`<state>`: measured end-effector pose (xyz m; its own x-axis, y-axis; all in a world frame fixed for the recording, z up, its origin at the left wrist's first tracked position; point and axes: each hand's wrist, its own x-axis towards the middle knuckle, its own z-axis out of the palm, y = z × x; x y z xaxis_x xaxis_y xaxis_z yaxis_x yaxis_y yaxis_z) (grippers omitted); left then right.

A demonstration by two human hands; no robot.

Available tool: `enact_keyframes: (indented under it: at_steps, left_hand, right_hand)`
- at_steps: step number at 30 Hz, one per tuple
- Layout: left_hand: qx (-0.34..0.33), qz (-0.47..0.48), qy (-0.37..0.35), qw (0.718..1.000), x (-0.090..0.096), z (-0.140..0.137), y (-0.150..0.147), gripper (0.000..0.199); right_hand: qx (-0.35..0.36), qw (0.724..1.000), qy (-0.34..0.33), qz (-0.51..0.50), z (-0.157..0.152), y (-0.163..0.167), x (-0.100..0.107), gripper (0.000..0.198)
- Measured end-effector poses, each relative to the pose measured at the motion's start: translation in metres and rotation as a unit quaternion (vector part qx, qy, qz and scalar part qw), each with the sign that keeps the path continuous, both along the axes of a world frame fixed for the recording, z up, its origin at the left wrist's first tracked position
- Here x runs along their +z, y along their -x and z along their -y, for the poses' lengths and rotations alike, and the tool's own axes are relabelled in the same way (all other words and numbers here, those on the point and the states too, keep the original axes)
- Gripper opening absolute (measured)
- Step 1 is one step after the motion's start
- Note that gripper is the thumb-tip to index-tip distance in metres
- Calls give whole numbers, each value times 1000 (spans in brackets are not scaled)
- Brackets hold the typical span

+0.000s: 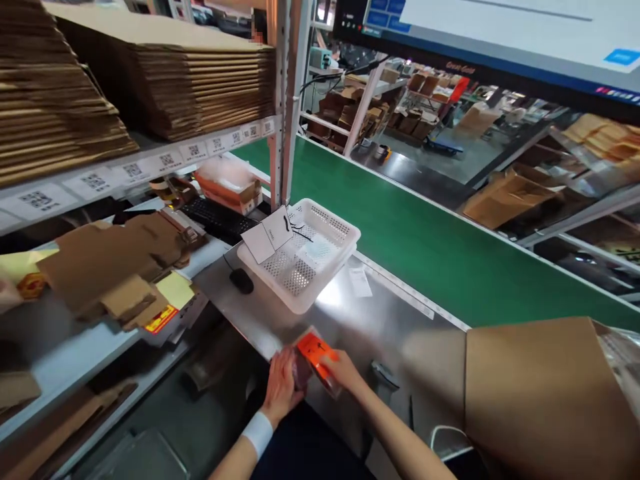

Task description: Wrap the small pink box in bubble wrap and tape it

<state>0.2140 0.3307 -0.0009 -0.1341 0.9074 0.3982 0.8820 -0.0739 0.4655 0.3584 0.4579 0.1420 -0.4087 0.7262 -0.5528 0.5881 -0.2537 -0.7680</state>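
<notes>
Over the near edge of the metal workbench (367,327), my two hands are close together. My right hand (344,371) is closed on a flat packet (315,350) with a bright orange face and dark markings, held tilted. Beside it, my left hand (281,385), with a white band around the wrist, is closed against a dark reddish packet (301,373) whose kind I cannot make out. The two packets are side by side, and whether they touch is unclear. Beyond my hands stands a white perforated plastic basket (300,308), with a white paper bag (267,235) across its left rim.
A black mouse (241,281) and keyboard (215,219) lie left of the basket. A paper slip (360,282) rests near the green conveyor belt (395,220). A large carton (540,393) stands at right. Flattened cartons (220,93) fill the left shelf; a monitor (490,53) hangs above.
</notes>
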Motion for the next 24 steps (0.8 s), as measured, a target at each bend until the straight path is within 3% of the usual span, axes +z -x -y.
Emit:
enact_keyframes:
  at_steps: [5,11,18,24]
  left_hand:
    - [25,-16,31,999,14,-19,-8,119]
    - [16,-41,76,996,7,-21,-8,126]
    - [6,-123,157,980,16,-22,-7,102]
    - [-6,-157,125,980,25,-21,-11,89]
  right_hand:
    - [-7,999,23,25,3,-5,0,40]
    - [-11,997,68,25,26,-45,9,49]
    - [16,993,108,35,55,-107,21,55]
    - [66,977,36,199,37,-79,15,47]
